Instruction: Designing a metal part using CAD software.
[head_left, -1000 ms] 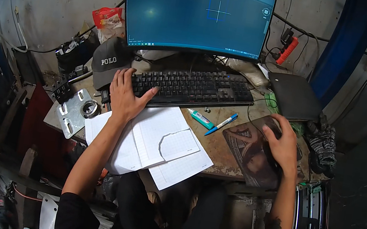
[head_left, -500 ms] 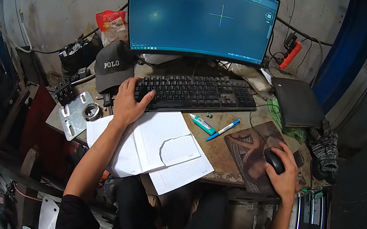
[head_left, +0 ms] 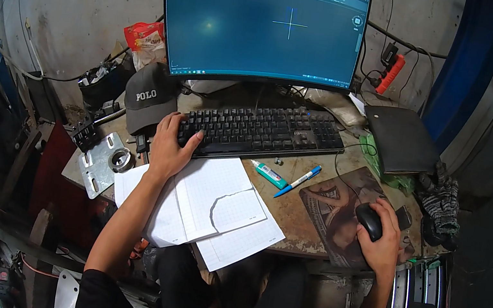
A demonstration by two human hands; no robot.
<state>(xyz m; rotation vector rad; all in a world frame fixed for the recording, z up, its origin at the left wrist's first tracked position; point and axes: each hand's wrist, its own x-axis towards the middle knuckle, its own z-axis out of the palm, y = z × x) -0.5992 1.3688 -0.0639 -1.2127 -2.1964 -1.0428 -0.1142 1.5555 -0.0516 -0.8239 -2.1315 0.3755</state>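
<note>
My left hand [head_left: 171, 147] rests at the left end of a black keyboard [head_left: 263, 132], its fingers on the keys and the thumb spread apart. On the right, my right hand [head_left: 380, 236] is wrapped over a black computer mouse [head_left: 369, 221], which sits on a dark patterned mouse pad [head_left: 333, 215]. Behind the keyboard stands a curved monitor [head_left: 246, 40] with a drawing program's dark workspace and a white crosshair. Under my left forearm lie an open squared notebook and loose sheets of paper [head_left: 238, 244], one with a torn edge.
A green correction pen [head_left: 270, 175] and a blue-and-white pen [head_left: 298, 181] lie before the keyboard. At left are a grey cap [head_left: 150, 99], a slotted metal plate [head_left: 97, 171] and a metal ring [head_left: 121, 160]. A dark folder [head_left: 402, 141], dark gloves [head_left: 439, 202] and an orange power strip [head_left: 391, 74] are at right.
The whole view has shifted slightly, with the monitor now lower. Faint blue marks by the crosshair now show above its centre instead of below. Both hands stay on the keyboard and mouse.
</note>
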